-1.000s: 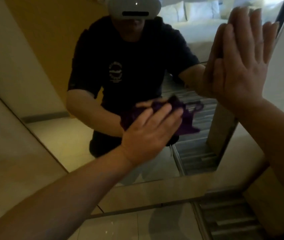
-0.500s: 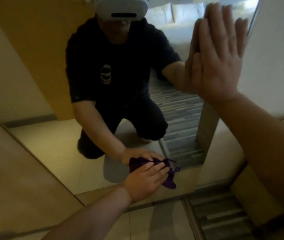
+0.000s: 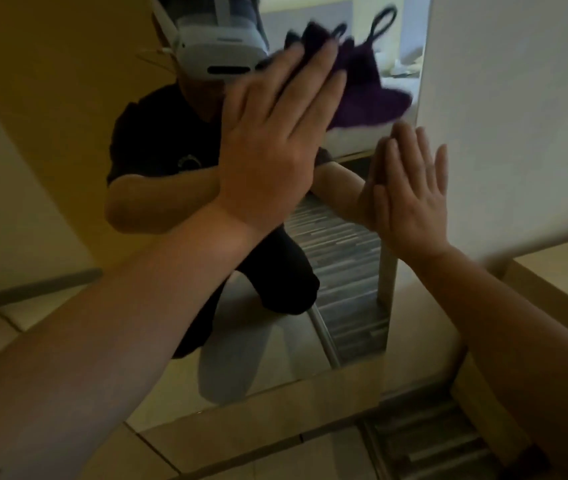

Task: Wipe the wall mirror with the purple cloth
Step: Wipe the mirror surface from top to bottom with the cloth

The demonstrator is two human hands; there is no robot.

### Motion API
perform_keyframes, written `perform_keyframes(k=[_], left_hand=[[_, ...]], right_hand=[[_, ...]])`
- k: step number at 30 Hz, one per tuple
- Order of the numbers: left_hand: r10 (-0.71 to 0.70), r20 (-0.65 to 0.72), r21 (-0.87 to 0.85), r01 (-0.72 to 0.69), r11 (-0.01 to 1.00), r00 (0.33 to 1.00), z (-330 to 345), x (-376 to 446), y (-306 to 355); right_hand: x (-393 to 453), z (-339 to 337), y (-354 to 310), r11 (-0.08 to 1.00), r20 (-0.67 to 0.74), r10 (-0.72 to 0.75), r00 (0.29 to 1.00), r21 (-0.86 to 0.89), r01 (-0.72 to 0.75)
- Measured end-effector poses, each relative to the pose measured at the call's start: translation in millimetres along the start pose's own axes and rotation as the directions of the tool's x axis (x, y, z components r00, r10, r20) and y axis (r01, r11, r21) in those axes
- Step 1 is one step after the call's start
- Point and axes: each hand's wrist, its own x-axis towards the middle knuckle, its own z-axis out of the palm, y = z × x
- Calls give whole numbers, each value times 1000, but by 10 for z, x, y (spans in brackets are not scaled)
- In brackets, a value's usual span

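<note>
The wall mirror (image 3: 68, 209) fills most of the view and reflects a kneeling person in dark clothes. My left hand (image 3: 275, 133) presses the purple cloth (image 3: 369, 88) flat against the glass near the mirror's upper right part. The cloth is blurred and its hanging loop sticks up above it. My right hand (image 3: 410, 199) lies flat and spread on the glass at the mirror's right edge, below the cloth, holding nothing.
A white wall (image 3: 517, 116) borders the mirror on the right. Below the mirror runs a beige tiled floor (image 3: 258, 459) with a striped grey rug (image 3: 431, 441) at the lower right. A wooden surface (image 3: 559, 282) sits at the right.
My left hand has swept the cloth from the mirror's bottom edge up to its upper right part. The view has tilted, so my right hand now appears lower in frame.
</note>
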Motion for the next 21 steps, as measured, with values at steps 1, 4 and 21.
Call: perform_keyframes(k=[1, 4, 21], left_hand=[[13, 20, 57, -14, 998, 1000, 84, 51, 30], [56, 88, 167, -70, 984, 995, 246, -82, 174], [456, 677, -280, -371, 886, 578, 88, -3189, 1383]], right_hand=[[-33, 41, 17, 1000, -1, 0, 1000, 9, 0], [-41, 140, 51, 996, -60, -14, 998, 88, 19], [-78, 222, 104, 986, -83, -18, 996, 163, 32]])
